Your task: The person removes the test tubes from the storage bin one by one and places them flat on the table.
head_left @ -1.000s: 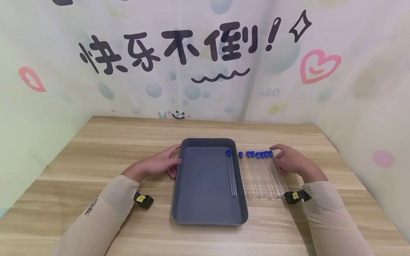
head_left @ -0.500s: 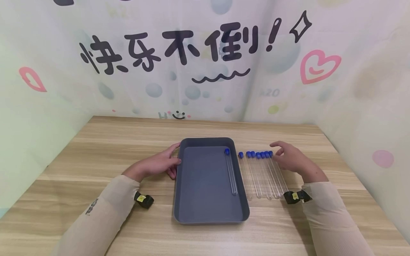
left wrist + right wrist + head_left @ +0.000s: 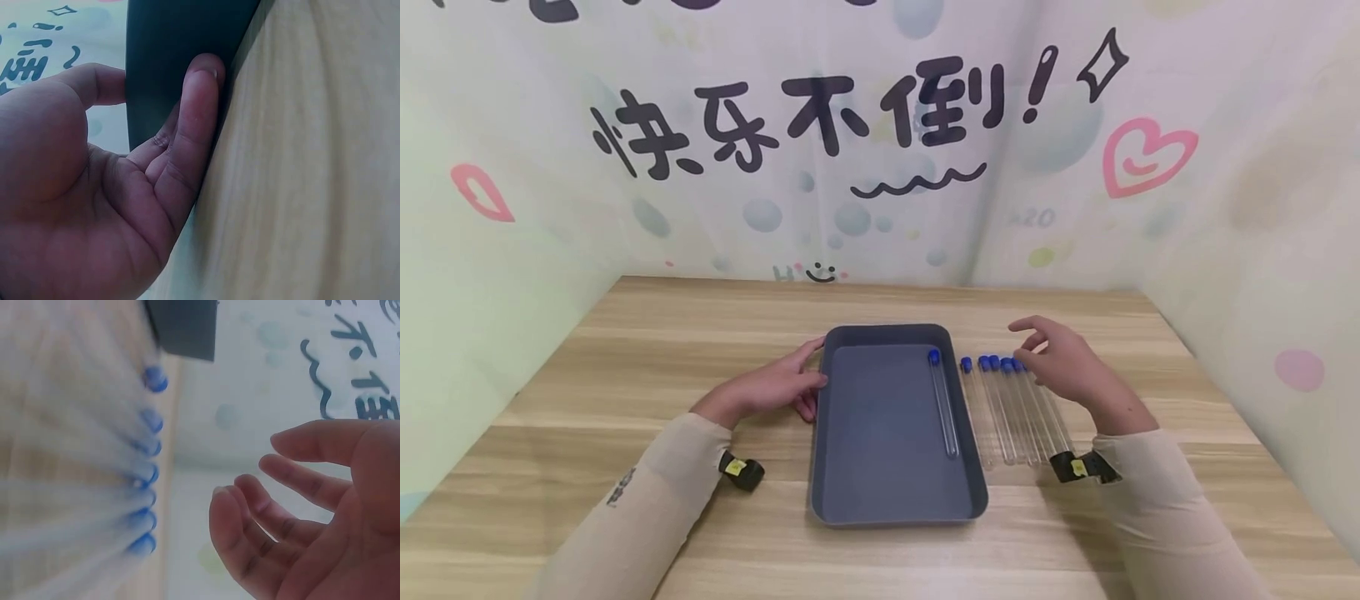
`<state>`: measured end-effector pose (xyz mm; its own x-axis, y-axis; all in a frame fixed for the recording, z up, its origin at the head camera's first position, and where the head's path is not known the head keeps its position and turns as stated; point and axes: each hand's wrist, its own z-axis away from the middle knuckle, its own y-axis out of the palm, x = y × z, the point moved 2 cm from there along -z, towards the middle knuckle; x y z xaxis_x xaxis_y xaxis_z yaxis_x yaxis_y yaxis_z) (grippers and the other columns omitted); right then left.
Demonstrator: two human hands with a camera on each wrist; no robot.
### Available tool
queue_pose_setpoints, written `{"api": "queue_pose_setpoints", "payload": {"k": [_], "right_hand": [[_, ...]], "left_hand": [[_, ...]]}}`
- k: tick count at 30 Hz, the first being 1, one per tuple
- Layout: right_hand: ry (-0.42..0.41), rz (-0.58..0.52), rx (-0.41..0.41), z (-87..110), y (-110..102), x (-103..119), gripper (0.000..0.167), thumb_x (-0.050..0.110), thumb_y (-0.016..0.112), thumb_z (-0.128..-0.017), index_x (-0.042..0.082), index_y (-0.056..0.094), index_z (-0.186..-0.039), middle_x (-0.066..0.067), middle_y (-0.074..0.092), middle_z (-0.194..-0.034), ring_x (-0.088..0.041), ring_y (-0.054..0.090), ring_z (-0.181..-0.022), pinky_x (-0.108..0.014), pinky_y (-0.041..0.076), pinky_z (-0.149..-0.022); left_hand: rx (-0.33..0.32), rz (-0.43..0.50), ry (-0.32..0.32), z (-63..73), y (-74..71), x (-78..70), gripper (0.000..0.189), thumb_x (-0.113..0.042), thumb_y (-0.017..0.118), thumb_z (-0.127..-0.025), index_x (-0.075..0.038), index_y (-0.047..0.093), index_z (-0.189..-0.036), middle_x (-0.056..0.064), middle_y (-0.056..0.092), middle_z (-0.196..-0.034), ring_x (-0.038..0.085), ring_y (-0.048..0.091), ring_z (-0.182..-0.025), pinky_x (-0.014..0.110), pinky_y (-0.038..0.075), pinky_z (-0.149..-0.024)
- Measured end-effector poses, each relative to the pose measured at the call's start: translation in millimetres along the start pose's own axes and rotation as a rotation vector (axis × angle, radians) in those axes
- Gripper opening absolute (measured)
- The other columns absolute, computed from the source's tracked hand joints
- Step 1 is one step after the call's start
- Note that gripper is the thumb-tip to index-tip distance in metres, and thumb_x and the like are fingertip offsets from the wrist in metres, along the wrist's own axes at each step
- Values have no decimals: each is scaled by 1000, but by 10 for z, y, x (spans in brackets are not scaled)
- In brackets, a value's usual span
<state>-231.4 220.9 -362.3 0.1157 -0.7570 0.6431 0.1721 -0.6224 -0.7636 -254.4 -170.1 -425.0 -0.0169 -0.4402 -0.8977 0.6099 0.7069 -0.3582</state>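
My left hand (image 3: 772, 388) holds the left wall of a grey rectangular tray (image 3: 898, 502). In the left wrist view the thumb meets the rim and the fingers lie along the outer wall of the tray (image 3: 162, 37). A glass test tube (image 3: 946, 417) with a blue cap lies inside the tray near its right wall. Beside the tray, several more blue-capped test tubes (image 3: 1006, 417) lie in a row on the table. Over the caps at the row's right end hovers my right hand (image 3: 1063, 362), fingers loosely bent with nothing between them. It hides some caps.
The wooden table (image 3: 700, 321) ends at a printed cloth backdrop (image 3: 737, 217) behind. Pale walls stand at both sides. The row of tubes lies close to the tray's right wall.
The right hand has moved left and slightly up over the caps. The tray has shifted slightly right with the left hand at its wall, and the head view has tilted a little.
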Motion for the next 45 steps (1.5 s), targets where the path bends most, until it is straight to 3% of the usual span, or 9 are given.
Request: {"api": "queue_pose_setpoints", "payload": {"k": [4, 14, 21, 28, 36, 45], "right_hand": [[-7, 1, 13, -23, 62, 135, 45, 16, 52, -100, 7, 47, -144, -24, 59, -121, -32, 69, -89, -36, 59, -70], [-68, -16, 43, -151, 199, 586, 43, 14, 52, -99, 8, 50, -141, -23, 62, -117, -23, 70, -75, -33, 57, -68], [-66, -62, 106, -257, 381, 823, 43, 15, 52, -100, 10, 49, -142, -23, 60, -122, -31, 71, -80, -40, 61, -73], [-47, -84, 160, -335, 553, 929, 42, 17, 50, -103, 10, 48, -144, -22, 58, -129, -36, 68, -101, -42, 61, -81], [-30, -10, 172, -440, 688, 971, 42, 18, 49, -103, 5, 49, -143, -23, 61, -125, -34, 67, -88, -36, 56, -71], [-34, 55, 107, -524, 773, 992, 42, 13, 48, -101, 2, 50, -142, -26, 58, -131, -34, 63, -104, -44, 54, -82]], "left_hand": [[-1, 3, -5, 4, 9, 17, 76, -16, 45, -103, -20, -2, -162, 14, 65, -85, 22, 66, -67, 36, 61, -70], [-7, 12, -3, 3, 11, 13, 74, -18, 45, -104, -21, -1, -162, 15, 65, -88, 22, 66, -68, 36, 61, -70], [1, 36, -7, 7, 17, 16, 74, -17, 45, -104, -22, -1, -162, 16, 65, -88, 22, 66, -69, 36, 61, -70], [2, 46, -12, 14, 13, 11, 75, -18, 46, -104, -24, -1, -162, 17, 66, -90, 23, 66, -71, 37, 61, -71], [-4, 28, -23, 14, 3, 16, 74, -19, 46, -104, -25, 0, -162, 17, 65, -91, 22, 66, -71, 37, 62, -70], [-5, 26, -28, 18, 12, 10, 75, -20, 46, -104, -25, -1, -162, 16, 66, -89, 22, 66, -70, 36, 61, -70]]}}
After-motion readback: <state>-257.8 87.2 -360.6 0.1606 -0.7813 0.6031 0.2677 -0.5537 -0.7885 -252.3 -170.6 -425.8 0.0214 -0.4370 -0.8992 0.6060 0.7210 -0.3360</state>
